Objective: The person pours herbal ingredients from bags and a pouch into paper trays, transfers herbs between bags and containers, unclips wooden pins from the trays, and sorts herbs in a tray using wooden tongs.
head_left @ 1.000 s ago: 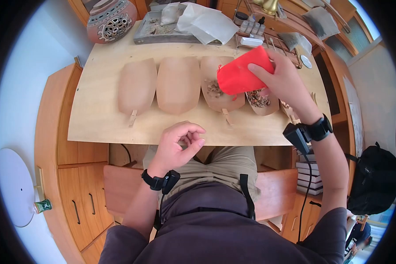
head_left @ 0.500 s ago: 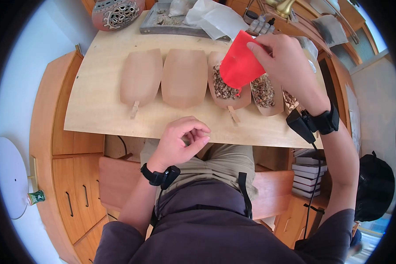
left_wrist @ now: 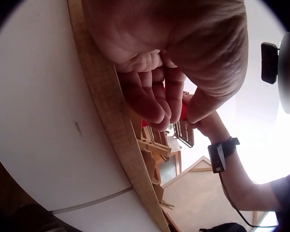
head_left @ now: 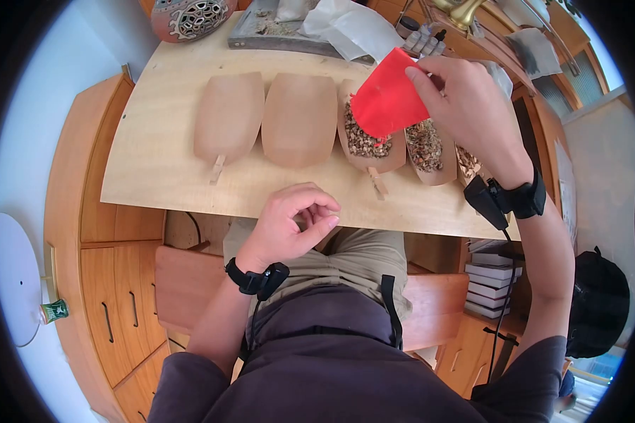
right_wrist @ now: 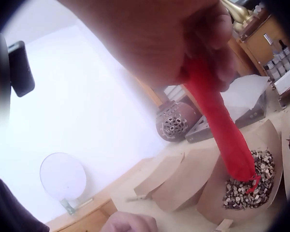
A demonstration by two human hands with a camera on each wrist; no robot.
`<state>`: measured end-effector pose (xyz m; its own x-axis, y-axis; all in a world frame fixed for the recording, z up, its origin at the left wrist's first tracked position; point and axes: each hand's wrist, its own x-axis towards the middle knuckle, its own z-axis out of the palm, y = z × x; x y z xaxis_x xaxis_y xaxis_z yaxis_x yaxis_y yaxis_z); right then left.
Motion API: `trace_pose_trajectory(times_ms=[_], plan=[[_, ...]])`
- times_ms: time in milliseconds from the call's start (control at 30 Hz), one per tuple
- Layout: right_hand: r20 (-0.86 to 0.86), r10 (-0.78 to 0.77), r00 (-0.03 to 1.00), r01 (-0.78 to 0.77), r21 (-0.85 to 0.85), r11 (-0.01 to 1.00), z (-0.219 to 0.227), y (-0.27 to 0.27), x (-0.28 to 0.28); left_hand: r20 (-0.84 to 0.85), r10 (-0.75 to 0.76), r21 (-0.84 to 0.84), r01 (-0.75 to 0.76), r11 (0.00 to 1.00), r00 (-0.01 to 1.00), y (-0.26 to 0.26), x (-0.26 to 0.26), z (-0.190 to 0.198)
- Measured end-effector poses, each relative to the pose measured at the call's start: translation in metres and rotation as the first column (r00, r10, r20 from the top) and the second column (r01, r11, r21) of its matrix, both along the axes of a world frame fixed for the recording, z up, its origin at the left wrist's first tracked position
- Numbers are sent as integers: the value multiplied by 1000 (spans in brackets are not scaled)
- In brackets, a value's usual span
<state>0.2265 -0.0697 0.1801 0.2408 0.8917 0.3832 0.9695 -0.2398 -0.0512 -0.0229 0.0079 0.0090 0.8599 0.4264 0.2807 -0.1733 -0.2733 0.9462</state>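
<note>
My right hand [head_left: 466,95] pinches a red cloth pouch [head_left: 388,99] by its upper end. The pouch hangs mouth down over the third brown paper tray [head_left: 381,162] from the left. Chopped dried pieces [right_wrist: 261,176] lie in that tray, right around the pouch's mouth, where a red drawstring [right_wrist: 253,184] dangles. A wooden clothespin [head_left: 377,183] grips the tray's near end. My left hand [head_left: 289,218] hovers by the table's front edge, fingers loosely curled and holding nothing. The left wrist view shows its fingers [left_wrist: 154,104] beside the table edge.
Two more paper trays [head_left: 300,123] stand to the left, the outer one with a clothespin [head_left: 217,169]. Right of the pouch, another tray [head_left: 430,176] holds dried bits. Behind are a grey tray [head_left: 282,42] with white paper [head_left: 349,28], a patterned pot [head_left: 190,17] and small bottles [head_left: 423,44].
The red pouch has tipped further down over the third tray, and the pile of dried pieces there has grown. The view has shifted slightly. My left hand has stayed almost still.
</note>
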Motion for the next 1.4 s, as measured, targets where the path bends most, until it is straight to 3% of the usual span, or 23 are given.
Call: trace_pose_trajectory(times_ms=[133, 200, 233, 300, 367, 433, 567, 600, 633, 733, 833, 900, 1000, 1067, 1200, 1300, 1367, 1400], plan=[[-90, -58, 994, 65, 67, 996, 4, 0, 4, -10, 6, 2, -6, 1000, 1000, -2, -3, -1], [-23, -59, 998, 57, -90, 994, 4, -5, -2, -15, -5, 7, 6, 1000, 1000, -1, 0, 0], [-23, -61, 998, 59, -87, 994, 7, -6, 0, -9, -4, -3, 4, 1000, 1000, -1, 0, -1], [-177, -77, 981, 89, 62, 994, 13, -7, 10, -9, 8, -24, -8, 1000, 1000, -2, -3, -3], [-132, -34, 991, 46, 88, 995, 8, -9, 13, -10, 2, 7, -2, 1000, 1000, -2, -2, -2], [-53, -21, 998, 21, 0, 1000, 1, -14, 8, -3, -2, 10, 2, 1000, 1000, -2, 0, -1], [-251, -74, 965, 95, 70, 993, 12, -15, 7, -13, 4, 18, -4, 1000, 1000, -2, -2, -1], [-130, 8, 992, 2, 77, 997, 1, -16, 13, -14, 1, 21, -1, 1000, 1000, -3, -2, -1], [-128, 1, 992, 10, 85, 996, 3, -18, 13, -7, 1, 9, -1, 1000, 1000, -3, -1, -2], [-251, -74, 965, 105, 110, 988, 13, -18, 8, 2, 11, 8, -11, 1000, 1000, -2, 0, -1], [-180, -28, 983, 39, 60, 997, 6, -22, 4, -4, 10, 5, -10, 1000, 1000, -4, -1, -1], [-187, 6, 982, 17, 120, 993, 7, -23, 9, -8, 11, -8, -11, 1000, 1000, -2, 0, -1], [-266, -104, 958, 133, 94, 987, 12, -24, 7, -15, 2, 34, -1, 999, 1000, -4, -2, 0], [-164, -20, 986, 29, 57, 998, 5, -26, 10, -15, 7, 20, -7, 1000, 1000, -2, 0, 0], [-279, -54, 959, 103, 162, 981, 3, -28, 13, -6, -1, 17, 1, 1000, 1000, -4, -1, 0], [-130, -1, 992, 4, 26, 1000, -2, -35, 12, -11, 10, 6, -10, 1000, 1000, -2, 1, 0], [-314, -50, 948, 114, 191, 975, 1, -39, 14, -11, 4, 32, -4, 999, 1000, -2, -1, -1], [-305, -58, 951, 121, 195, 973, 2, -41, 11, -12, 6, 30, -5, 1000, 1000, -2, -2, 0]])
